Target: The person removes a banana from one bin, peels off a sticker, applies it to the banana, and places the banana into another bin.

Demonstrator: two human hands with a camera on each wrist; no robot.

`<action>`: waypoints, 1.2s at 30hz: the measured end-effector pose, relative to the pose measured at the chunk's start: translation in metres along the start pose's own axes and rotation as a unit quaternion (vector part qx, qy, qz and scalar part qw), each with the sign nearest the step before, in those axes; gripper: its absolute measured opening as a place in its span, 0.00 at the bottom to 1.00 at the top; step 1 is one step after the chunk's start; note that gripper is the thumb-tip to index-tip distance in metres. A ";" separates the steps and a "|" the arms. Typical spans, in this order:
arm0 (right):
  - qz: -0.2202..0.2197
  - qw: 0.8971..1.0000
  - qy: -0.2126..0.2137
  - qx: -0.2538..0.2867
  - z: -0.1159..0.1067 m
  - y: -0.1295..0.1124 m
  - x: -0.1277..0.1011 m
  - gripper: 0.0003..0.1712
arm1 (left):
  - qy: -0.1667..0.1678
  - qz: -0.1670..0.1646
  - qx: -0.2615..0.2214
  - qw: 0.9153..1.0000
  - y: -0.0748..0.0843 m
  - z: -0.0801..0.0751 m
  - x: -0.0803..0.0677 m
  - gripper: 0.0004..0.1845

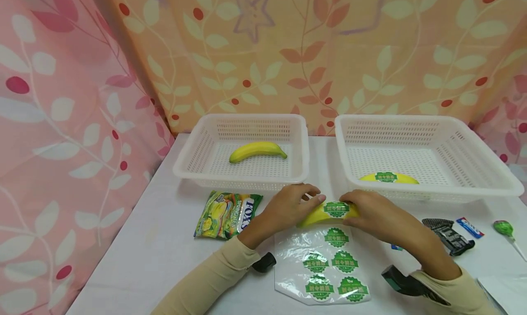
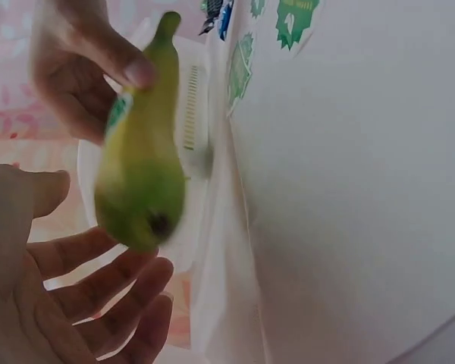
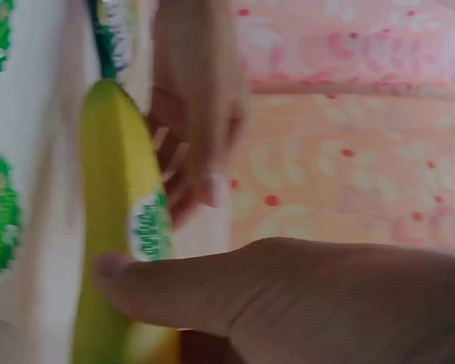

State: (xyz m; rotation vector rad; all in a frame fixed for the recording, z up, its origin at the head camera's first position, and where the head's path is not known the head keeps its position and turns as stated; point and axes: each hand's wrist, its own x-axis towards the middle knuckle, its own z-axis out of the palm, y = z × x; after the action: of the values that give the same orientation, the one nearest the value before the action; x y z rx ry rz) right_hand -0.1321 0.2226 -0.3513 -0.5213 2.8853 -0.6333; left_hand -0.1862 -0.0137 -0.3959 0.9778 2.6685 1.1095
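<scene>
Over the white table [image 1: 156,260], just in front of the two white perforated plastic baskets [image 1: 240,123], both hands hold a yellow banana bearing a round green sticker [image 1: 329,212]. The left hand [image 1: 288,207] cups one end with loosely curved fingers, and the right hand [image 1: 370,212] grasps the other end, thumb pressed beside the sticker. Just below lies a clear sheet of green stickers [image 1: 325,269].

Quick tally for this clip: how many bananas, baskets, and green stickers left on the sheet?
Bananas: 3, one in the left basket, one stickered in the right basket, one held by the left hand and right hand at
White baskets: 2
Green stickers on the sheet: 5
Total: 10
</scene>
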 end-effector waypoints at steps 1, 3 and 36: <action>0.005 1.000 -0.009 0.000 -0.005 0.000 -0.004 0.26 | -0.002 0.000 -0.007 1.000 0.001 0.000 0.000 0.26; 0.015 1.000 -0.026 0.000 -0.016 0.003 -0.013 0.27 | -0.004 0.000 -0.020 1.000 0.002 0.000 -0.001 0.26; 0.117 0.992 0.016 -0.045 -0.093 0.073 -0.071 0.39 | 0.040 0.014 -0.099 0.994 0.045 0.023 0.057 0.35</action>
State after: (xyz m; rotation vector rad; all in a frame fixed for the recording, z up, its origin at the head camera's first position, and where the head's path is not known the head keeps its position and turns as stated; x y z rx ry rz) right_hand -0.1077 0.3454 -0.2947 -0.1775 2.9538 -0.4811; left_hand -0.2008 0.0579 -0.3744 0.9555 2.5482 1.4150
